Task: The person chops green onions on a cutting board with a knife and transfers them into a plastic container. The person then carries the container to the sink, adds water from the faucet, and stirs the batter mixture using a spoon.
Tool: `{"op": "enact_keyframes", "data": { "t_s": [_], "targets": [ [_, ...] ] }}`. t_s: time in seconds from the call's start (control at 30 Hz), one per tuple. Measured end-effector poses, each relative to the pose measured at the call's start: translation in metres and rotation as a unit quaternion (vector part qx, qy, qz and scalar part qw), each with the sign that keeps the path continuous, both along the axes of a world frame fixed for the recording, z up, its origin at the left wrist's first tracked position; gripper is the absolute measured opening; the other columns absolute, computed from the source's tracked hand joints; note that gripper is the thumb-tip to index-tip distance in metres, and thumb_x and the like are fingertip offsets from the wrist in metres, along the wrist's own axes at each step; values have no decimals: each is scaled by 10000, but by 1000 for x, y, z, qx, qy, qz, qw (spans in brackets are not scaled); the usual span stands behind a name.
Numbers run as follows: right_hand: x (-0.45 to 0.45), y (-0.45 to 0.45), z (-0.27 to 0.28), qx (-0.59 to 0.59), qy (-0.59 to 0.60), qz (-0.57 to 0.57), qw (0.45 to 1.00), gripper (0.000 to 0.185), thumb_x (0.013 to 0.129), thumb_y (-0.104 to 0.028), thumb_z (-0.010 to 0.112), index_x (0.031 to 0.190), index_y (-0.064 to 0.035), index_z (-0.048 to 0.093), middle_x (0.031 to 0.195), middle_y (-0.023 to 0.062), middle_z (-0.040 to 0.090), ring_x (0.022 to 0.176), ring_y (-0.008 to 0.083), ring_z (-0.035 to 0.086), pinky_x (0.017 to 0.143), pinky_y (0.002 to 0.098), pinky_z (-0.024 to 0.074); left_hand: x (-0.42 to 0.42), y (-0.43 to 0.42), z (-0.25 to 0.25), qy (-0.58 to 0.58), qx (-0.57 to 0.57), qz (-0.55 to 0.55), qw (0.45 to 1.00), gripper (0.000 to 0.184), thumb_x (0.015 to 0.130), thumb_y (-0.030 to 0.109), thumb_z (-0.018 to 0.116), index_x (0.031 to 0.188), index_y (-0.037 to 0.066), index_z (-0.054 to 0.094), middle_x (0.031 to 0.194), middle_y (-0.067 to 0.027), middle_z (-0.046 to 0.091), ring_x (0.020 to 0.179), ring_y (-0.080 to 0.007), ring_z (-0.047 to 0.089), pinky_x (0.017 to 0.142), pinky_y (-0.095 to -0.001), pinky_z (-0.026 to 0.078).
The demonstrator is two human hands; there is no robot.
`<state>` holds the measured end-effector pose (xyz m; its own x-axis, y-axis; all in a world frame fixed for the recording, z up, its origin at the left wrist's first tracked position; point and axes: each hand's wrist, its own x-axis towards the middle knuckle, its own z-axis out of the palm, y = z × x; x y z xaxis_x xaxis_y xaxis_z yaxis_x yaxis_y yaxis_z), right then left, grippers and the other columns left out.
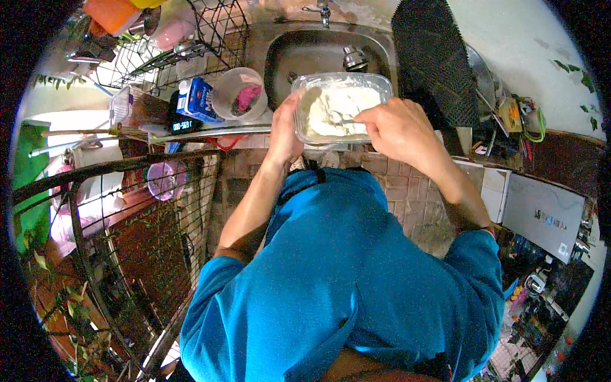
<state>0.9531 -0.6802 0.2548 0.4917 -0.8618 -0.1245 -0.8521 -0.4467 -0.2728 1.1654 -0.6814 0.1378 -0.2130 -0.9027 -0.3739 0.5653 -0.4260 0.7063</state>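
A clear rectangular plastic container [300, 127] with a thick white creamy mass [334, 108] inside is held over the front edge of the sink. My left hand [286, 129] grips its left side, fingers wrapped round the wall. Above the container's right side, my right hand [396, 126] is closed on a thin metal utensil [349, 121], whose end lies in the white mass. The utensil's handle is mostly hidden in my fist.
Behind the container is a metal sink [280, 57] with a metal pot [355, 58] and a tap [325, 16]. To the left stand a translucent tub [223, 95], a blue carton [198, 100] and a wire rack [216, 32]. A black ridged sheet [433, 63] leans at right.
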Motion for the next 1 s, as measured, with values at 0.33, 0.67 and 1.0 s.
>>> {"op": "enact_keyframes", "data": {
  "t_s": [0.33,0.67,1.0],
  "targets": [
    [4,-10,-6,-11,17,-35,999,252,822,-154,577,980,-171,773,786,200,695,705,377,687,697,489,566,-1,-5,-10,20,-17,13,1000,501,1030,347,405,1344,-38,471,1303,-176,573,1157,-273,605,974,-411,520],
    [4,-15,-8,-17,-22,-21,999,228,818,-109,590,951,-140,773,778,205,684,708,369,682,691,473,560,-5,-4,2,8,-3,7,1000,502,1028,352,408,1344,-33,470,1291,-179,579,1126,-282,625,921,-440,555],
    [1,-17,-3,-33,29,-35,998,236,819,-125,596,973,-151,772,752,208,677,682,374,676,678,473,563,-4,-8,-5,31,1,22,999,473,1022,338,416,1325,-19,483,1260,-167,592,1118,-275,628,889,-457,574]
  ]
}}
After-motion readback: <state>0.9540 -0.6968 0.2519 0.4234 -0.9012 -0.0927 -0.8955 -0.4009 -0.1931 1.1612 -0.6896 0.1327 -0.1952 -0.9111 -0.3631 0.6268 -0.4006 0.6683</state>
